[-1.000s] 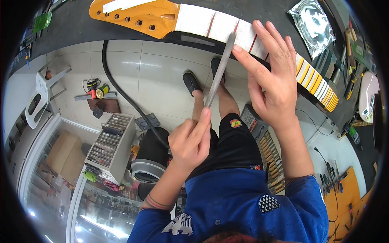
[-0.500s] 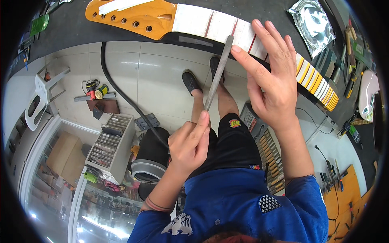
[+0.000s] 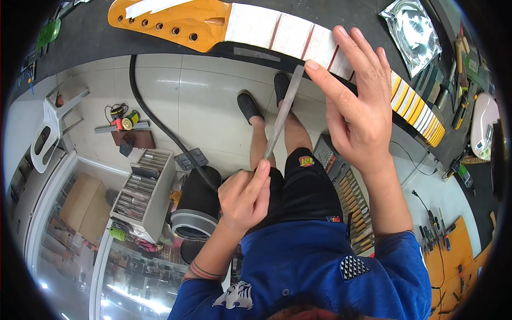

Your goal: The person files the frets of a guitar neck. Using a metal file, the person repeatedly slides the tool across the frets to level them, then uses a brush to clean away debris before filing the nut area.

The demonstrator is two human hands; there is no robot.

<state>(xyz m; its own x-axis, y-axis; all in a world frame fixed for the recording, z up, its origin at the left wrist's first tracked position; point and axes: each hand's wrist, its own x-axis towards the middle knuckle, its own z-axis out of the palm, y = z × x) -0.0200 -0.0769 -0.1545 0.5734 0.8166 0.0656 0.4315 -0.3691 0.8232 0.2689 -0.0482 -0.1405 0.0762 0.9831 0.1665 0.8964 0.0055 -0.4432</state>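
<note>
My left hand (image 3: 244, 193) grips the lower end of a long grey metal file (image 3: 281, 114), which slants up toward a guitar neck (image 3: 298, 40) lying along the black bench edge. The neck has an orange headstock (image 3: 176, 21) with tuner holes and white masking tape between its frets. My right hand (image 3: 358, 104) is spread open, its index fingertip pressing on the file's top end near the taped fretboard, the other fingers raised over the neck.
A silver foil bag (image 3: 410, 29) and hand tools (image 3: 461, 64) lie on the bench at right. Below are my legs and black shoes (image 3: 249, 106), a black hose (image 3: 160, 122), a grey parts organiser (image 3: 141, 186), a white plastic chair (image 3: 50, 128) and a tool tray (image 3: 354, 202).
The file and both hands have shifted very slightly along the neck's edge; the grip is unchanged.
</note>
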